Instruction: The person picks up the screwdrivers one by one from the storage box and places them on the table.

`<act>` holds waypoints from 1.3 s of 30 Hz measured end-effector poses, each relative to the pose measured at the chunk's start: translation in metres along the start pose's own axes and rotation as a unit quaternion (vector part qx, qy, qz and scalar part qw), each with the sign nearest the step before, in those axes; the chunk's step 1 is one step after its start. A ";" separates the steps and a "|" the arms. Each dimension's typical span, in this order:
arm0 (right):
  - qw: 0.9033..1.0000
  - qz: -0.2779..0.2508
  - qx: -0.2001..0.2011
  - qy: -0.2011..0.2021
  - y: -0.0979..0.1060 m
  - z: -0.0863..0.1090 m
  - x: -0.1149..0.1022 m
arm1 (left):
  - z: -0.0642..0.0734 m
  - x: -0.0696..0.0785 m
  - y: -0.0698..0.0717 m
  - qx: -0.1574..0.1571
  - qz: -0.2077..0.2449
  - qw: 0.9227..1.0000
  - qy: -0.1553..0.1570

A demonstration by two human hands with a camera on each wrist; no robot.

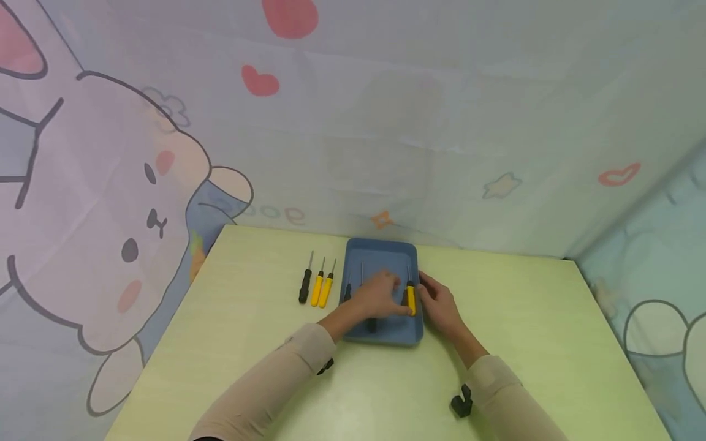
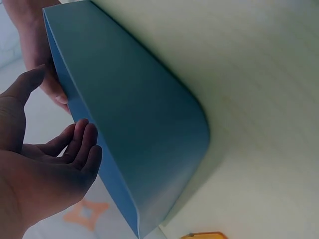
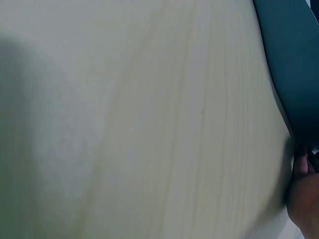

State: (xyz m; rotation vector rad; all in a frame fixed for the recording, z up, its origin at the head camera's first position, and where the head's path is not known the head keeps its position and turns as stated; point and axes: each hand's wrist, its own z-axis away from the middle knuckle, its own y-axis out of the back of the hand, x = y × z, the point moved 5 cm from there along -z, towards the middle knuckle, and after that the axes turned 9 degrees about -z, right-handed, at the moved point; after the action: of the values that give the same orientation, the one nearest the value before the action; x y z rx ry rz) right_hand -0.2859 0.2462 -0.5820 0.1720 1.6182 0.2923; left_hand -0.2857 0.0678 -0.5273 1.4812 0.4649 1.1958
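Observation:
A blue tray (image 1: 382, 244) lies on the table with a yellow-handled screwdriver (image 1: 411, 300) along its right side. Two dark-handled screwdrivers are also inside, one by the left wall (image 1: 347, 293) and one partly covered by my left hand (image 1: 377, 295). That hand hovers over the tray, thumb and fingers spread apart beside the yellow handle; in the left wrist view the palm (image 2: 55, 174) shows nothing in it. My right hand (image 1: 441, 309) touches the tray's right wall, fingers extended along it. In the right wrist view only a bit of this hand (image 3: 305, 196) appears against the wall.
Left of the tray, a black screwdriver (image 1: 305, 285) and two yellow ones, the nearer-left one (image 1: 317, 290) and its neighbour (image 1: 326, 291), lie side by side. A patterned curtain (image 1: 413, 153) hangs behind the pale wooden table (image 1: 513, 306).

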 end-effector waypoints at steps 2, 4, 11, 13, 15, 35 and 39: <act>1.000 0.003 0.000 0.001 0.000 0.001 0.001 | -0.001 0.000 -0.003 -0.003 -0.003 1.000 0.003; 1.000 0.001 0.002 0.003 0.000 0.001 0.002 | -0.002 0.000 -0.004 -0.007 -0.009 1.000 0.006; 1.000 -0.002 -0.002 0.009 -0.001 -0.001 0.003 | -0.005 0.001 -0.007 -0.023 -0.053 0.998 0.017; 1.000 -0.004 -0.002 0.009 -0.001 -0.001 0.004 | -0.007 0.001 -0.008 -0.023 -0.056 0.998 0.020; 1.000 -0.003 -0.002 0.009 0.000 -0.001 0.003 | -0.008 0.001 -0.010 -0.022 -0.061 0.998 0.023; 1.000 -0.006 -0.009 0.000 -0.001 -0.002 0.004 | -0.021 0.011 -0.020 -0.006 -0.108 0.993 0.047; 1.000 -0.008 -0.009 -0.005 -0.001 -0.001 0.003 | -0.021 0.013 -0.018 -0.014 -0.100 0.993 0.057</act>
State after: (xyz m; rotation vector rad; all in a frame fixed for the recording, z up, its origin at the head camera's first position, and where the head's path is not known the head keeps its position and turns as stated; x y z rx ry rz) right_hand -0.2871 0.2464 -0.5850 0.1471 1.6050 0.2940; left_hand -0.2925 0.0949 -0.5411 1.3145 0.6562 1.1251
